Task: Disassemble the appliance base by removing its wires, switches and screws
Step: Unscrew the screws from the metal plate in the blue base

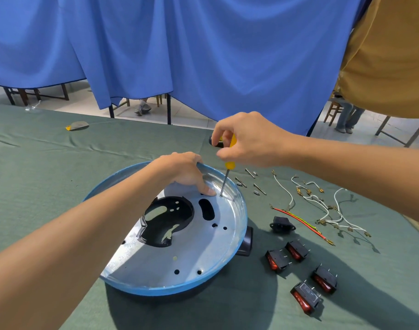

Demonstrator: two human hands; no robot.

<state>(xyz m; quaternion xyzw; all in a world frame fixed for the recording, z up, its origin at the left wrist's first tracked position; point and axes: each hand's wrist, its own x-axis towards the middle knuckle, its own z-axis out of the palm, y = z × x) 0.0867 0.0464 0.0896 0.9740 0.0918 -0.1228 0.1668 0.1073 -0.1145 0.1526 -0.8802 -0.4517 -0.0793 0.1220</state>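
Silvery sheet metal with a blue rim makes up the base, which lies near the front of the table on its green cloth, open side up. It looks light and stiff, thin enough to skate or rock on the cloth under a push, and its shiny plate gives fingers little to bite on. The rolled rim is therefore the sensible place to hold it, away from the cut-out edges in the middle, which may be sharp. The left hand does just that, curled over the far rim with its fingertips pressing the plate. The right hand grasps the yellow handle of a screwdriver from above, with the shaft standing nearly upright and its tip on the plate just beside the left fingertips. A screw probably sits under the tip, though it is too small to make out. To the right of the base lie the parts already off: four red switches, a spread of wires and a few loose screws.
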